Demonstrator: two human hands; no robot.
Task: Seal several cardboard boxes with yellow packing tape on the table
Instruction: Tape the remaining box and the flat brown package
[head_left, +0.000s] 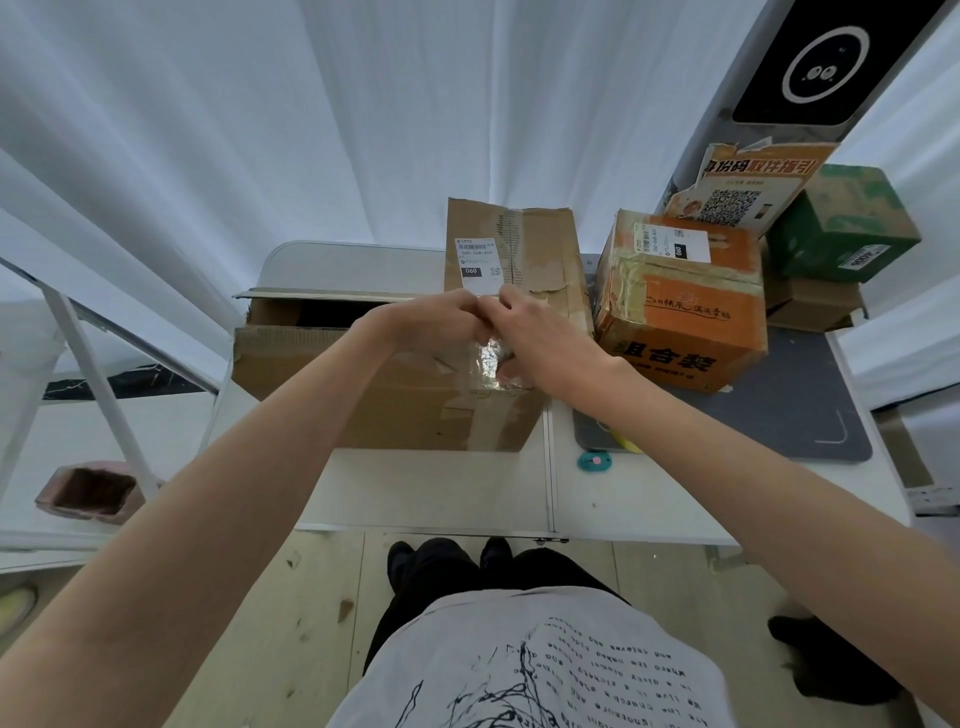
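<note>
Two hands: left hand (441, 322) and right hand (540, 338) meet above the large brown box (395, 395), fingertips together, pinching a shiny strip of tape (491, 358).
Tape strip: hangs from the fingers down to the large brown box's top edge; looks clear and glossy, its colour uncertain.
Large brown box: on the white table (431, 493), flaps open at its far side.
Labelled brown box (514, 249): upright just behind the large brown box.
Orange box (680, 306): right of the large brown box, taped, on a grey mat (789, 415).
Green box (841, 223): beyond the orange box, stacked on another carton.
Printed QR card (748, 182): leaning behind the orange box.
Teal disc (595, 460): on the table, near the large brown box's right corner.
</note>
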